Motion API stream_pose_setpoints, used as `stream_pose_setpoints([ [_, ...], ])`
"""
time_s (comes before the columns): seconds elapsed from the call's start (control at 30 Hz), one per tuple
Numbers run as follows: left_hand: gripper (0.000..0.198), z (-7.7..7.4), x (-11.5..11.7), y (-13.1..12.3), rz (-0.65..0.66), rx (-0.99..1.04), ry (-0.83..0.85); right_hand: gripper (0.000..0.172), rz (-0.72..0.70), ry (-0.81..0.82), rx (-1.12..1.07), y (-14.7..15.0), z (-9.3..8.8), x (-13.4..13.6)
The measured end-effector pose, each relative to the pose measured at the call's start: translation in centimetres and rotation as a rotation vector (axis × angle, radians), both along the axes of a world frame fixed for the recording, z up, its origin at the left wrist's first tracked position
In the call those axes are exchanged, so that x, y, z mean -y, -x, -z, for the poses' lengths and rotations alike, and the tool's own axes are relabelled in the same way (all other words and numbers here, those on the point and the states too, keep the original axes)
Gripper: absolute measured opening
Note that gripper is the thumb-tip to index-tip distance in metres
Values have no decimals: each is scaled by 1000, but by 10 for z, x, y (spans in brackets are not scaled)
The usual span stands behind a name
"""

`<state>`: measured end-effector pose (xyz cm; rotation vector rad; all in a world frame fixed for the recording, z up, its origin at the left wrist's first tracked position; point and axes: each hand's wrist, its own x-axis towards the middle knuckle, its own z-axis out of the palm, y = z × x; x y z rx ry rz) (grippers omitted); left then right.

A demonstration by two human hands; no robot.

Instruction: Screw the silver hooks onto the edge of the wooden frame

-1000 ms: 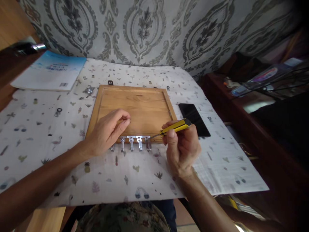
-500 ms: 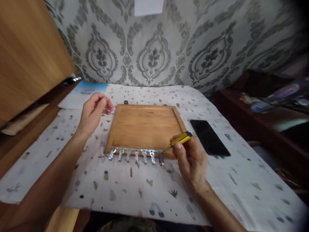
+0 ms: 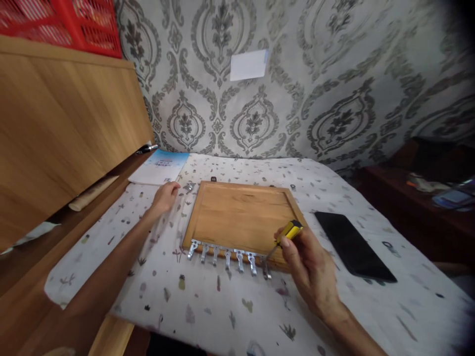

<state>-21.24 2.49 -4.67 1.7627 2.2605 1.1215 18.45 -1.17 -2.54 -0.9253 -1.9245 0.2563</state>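
My right hand (image 3: 311,267) grips a yellow and black screwdriver (image 3: 291,230), tilted, its shaft pointing down to the right end of a metal hook rail (image 3: 233,252). The rail has several silver hooks and lies along the near edge of a framed wooden board (image 3: 241,212). At the board's far left, my left hand (image 3: 166,197) is low over the tablecloth with its fingers closed together. What they hold, if anything, is hidden. Just right of its fingertips are small shiny metal pieces (image 3: 190,187), too small to name.
A black phone (image 3: 354,247) lies right of the board on the patterned tablecloth (image 3: 208,316). A blue and white booklet (image 3: 159,165) is at the back left, beside a wooden cabinet (image 3: 70,109) with a red basket (image 3: 92,24) on top. Behind is a patterned wall (image 3: 256,118).
My left hand has come down from beside the board's far left corner to the cloth near the small metal pieces. My right hand keeps the screwdriver at the rail's right end. The view has shifted.
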Motion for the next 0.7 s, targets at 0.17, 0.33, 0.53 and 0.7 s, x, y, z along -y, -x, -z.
stream_pose_setpoints([
  [0.17, 43, 11, 1, -19, 87, -237, 43, 31, 31, 15, -26, -1, 1, 1],
  [0.33, 41, 6, -10, -22, 164, -381, 120, 32, 39, 26, -58, -2, 4, 0],
  [0.53, 36, -11, -18, -8, 39, -487, 167, 31, 36, 26, -75, -3, 5, 0],
  [0.7, 38, -14, -8, -14, 3, -541, 188, 27, 12, 53, -85, -4, 4, 2],
])
